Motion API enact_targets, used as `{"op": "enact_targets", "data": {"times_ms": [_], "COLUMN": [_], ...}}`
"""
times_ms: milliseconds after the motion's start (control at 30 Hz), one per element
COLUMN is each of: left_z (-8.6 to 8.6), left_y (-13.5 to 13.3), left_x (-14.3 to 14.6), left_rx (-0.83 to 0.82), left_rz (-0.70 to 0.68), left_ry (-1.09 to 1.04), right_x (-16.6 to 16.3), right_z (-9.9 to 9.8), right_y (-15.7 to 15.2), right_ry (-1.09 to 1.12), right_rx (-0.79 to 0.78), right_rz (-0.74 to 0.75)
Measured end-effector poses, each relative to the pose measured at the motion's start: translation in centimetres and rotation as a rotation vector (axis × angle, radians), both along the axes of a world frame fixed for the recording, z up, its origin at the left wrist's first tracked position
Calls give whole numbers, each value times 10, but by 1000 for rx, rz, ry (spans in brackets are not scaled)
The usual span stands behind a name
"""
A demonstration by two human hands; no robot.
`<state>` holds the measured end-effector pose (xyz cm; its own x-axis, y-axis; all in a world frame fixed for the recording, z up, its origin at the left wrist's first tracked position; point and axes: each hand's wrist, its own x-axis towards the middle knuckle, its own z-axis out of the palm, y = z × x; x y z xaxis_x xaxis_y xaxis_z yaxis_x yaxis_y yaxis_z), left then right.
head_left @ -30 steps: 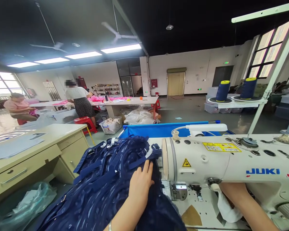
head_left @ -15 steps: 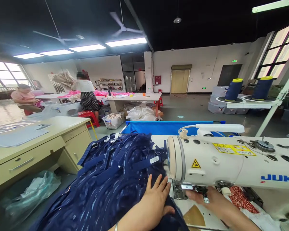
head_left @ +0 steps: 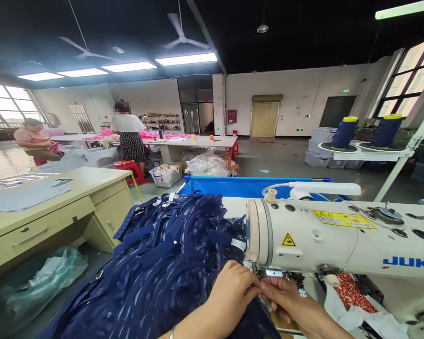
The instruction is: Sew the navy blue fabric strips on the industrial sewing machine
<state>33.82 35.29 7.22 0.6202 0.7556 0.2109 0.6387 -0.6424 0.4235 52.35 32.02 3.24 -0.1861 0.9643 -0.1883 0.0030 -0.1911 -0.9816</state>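
A pile of navy blue garments with straps and white labels (head_left: pixel 173 254) covers the left part of the machine bed. Beside its right edge, my left hand (head_left: pixel 229 292) is closed, thumb and forefinger pinched together. My right hand (head_left: pixel 286 296) meets it fingertip to fingertip, also pinched, just below the head of the white sewing machine (head_left: pixel 304 235). Whatever lies between the fingertips is too small to make out. The metal presser and needle area (head_left: pixel 273 272) is partly hidden behind my right hand.
Two navy thread cones (head_left: pixel 344 133) stand on a rack at the right. A blue cloth bin (head_left: pixel 247 187) is behind the machine. A cream desk (head_left: pixel 102 181) stands at left. Red patterned fabric (head_left: pixel 355 294) lies under the machine arm. Two people are farther back.
My left hand has gone from spread flat on the garments to a pinch meeting my right fingertips. The right hand has shifted left and out from under the machine head. A white label moved right.
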Motion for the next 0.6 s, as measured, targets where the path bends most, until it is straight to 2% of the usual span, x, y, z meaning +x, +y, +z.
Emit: {"op": "enact_targets", "data": {"times_ms": [200, 367, 500, 600], "left_z": [-4, -7, -11, -17], "left_y": [-2, -1, 0, 0], "left_x": [0, 1, 2, 3], "left_rx": [116, 172, 225, 252], "left_rz": [12, -19, -51, -59], "left_ry": [0, 26, 82, 113], "right_x": [4, 3, -4, -5], "right_z": [0, -2, 1, -5], "right_y": [1, 8, 12, 16], "right_ry": [-20, -225, -429, -492], "right_rx": [-38, -1, 13, 54], "right_rz": [-42, 81, 45, 42]}}
